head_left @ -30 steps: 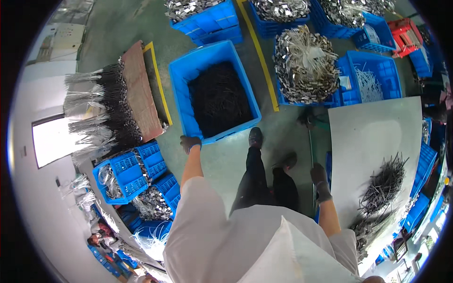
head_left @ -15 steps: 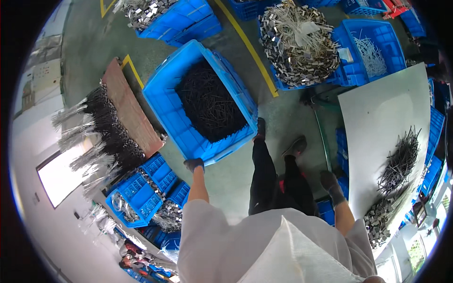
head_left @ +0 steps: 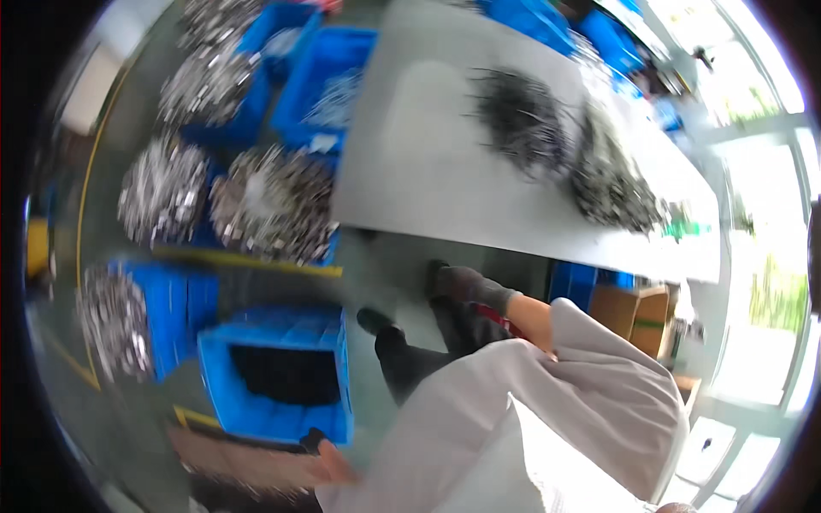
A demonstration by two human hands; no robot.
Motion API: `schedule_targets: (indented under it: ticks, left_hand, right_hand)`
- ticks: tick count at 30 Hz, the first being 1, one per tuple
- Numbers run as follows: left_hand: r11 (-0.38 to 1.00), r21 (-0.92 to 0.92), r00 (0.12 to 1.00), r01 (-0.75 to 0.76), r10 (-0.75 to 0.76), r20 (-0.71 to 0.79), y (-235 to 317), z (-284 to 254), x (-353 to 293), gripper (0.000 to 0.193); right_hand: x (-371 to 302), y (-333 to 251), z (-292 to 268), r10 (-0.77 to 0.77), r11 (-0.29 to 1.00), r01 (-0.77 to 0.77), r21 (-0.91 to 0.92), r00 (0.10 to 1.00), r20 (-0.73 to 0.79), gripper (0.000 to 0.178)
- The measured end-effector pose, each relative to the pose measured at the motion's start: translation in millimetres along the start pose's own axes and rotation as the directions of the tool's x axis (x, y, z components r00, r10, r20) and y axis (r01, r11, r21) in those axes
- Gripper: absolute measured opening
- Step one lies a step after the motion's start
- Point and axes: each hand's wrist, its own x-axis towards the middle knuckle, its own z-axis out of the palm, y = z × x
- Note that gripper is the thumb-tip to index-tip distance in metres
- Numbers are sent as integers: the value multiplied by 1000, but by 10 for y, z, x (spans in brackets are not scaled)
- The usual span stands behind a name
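Currently, from my remote head view, the largest item is a pale grey flat-topped table (head_left: 410, 154), extending across the upper middle and right. Next in size, I identify the handled item: a blue rectangular plastic bin (head_left: 286, 419) at the lower left, on the grey-green floor (head_left: 376, 274). Its open side faces the left hand, and a black mass (head_left: 286, 374) occupies its interior; blur hides the separate pieces.

A second blue plastic bin (head_left: 332, 50) is positioned just left of the table and contains thin white strands (head_left: 338, 98). Below it, near the table corner, I note a rounded heap of small shiny metallic pieces (head_left: 278, 214). On the tabletop, toward its right side, lies a tangled bundle of dark thin strands (head_left: 517, 111).

The smallest items I report are the hands. My dark-gloved left hand (head_left: 315, 439) is at the near rim of the handled bin, its fingers grasping that rim. My grey-gloved right hand (head_left: 466, 284) is near the dark-trousered legs (head_left: 428, 363), well apart from the handled bin; blur prevents me from determining whether its fingers are clenched or released.
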Motion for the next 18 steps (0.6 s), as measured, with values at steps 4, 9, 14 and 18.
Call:
schedule_targets:
  ticks: [4,9,14,18]
  left_hand:
    - [744,640,811,-190,486,-325,809,-532,-523,24]
    - [303,-582,654,-755,418,-630,2420,-597,-1779,24]
    - [-49,185,-150,-982,795,-587,3957,-254,-3983,32]
    - [-343,253,-423,-905,791,-442,4894,-110,-5746,26]
  right_hand:
    - [-337,-297,-597,238,61,176,-983,953,185,25]
    - [-1085,-647,-1313,66,400,-309,-863,949,-310,28]
    - [-1971,-904,-2083,100,549,-607,-575,730,-676,35]
    - [-2545,-927,-2501,-89,578,-467,-669,779,-620,34]
